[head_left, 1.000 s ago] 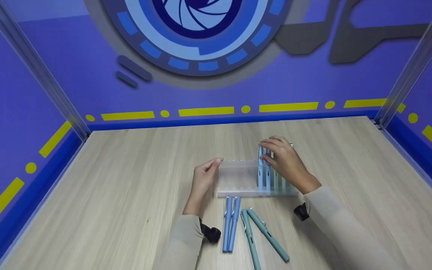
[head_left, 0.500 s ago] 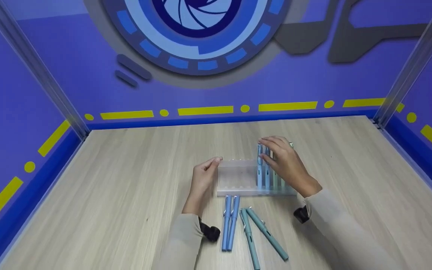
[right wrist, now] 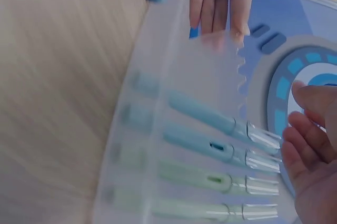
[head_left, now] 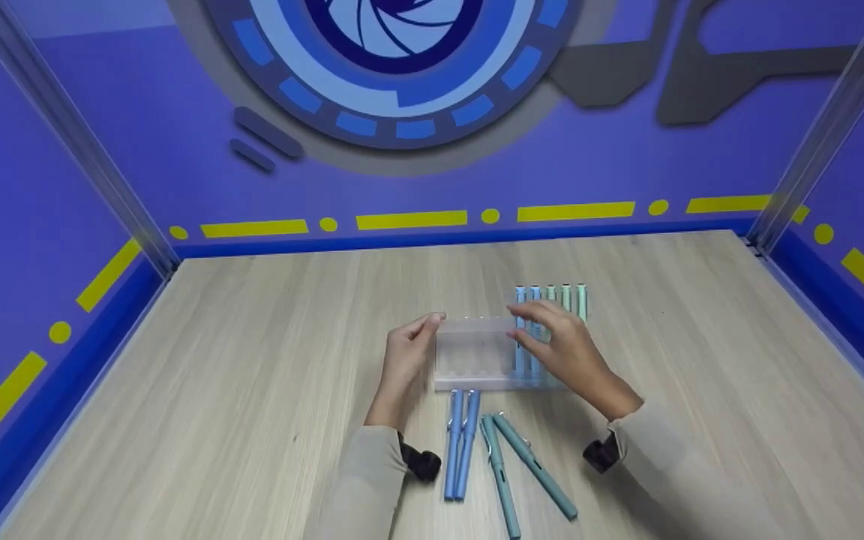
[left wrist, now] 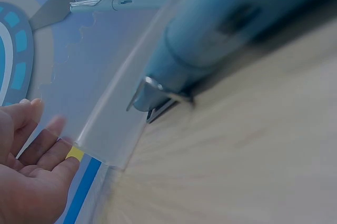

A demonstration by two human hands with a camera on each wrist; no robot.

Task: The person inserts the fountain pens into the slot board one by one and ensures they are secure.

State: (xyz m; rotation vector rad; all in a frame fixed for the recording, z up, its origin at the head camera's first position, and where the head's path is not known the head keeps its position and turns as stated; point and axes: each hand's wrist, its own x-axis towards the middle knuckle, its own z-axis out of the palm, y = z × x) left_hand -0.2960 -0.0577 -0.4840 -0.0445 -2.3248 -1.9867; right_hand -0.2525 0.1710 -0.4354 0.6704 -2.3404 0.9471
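Note:
A clear plastic pen stand [head_left: 473,349] stands on the table, its right part filled with several upright pens: light blue pens [right wrist: 202,113] and pale green pens [right wrist: 195,176], clips upward. My left hand [head_left: 408,356] holds the stand's upper left corner between thumb and fingers. My right hand [head_left: 563,349] hovers in front of the standing pens, thumb and fingers parted, with nothing between them. It partly hides the pens and the stand's right end. Two blue pens [head_left: 462,446] lie side by side before the stand. Two teal pens [head_left: 533,465] lie to their right, spread in a V.
Beneath everything is a light wood-grain table [head_left: 252,375]. Blue printed panels [head_left: 402,195] close it in at the back and both sides, with metal posts [head_left: 814,142] at the corners. Each wrist carries a black camera [head_left: 421,461].
My right hand has come off the tops of the light blue pens and moved down and slightly toward me, uncovering the pen tops. My left hand keeps its place on the stand.

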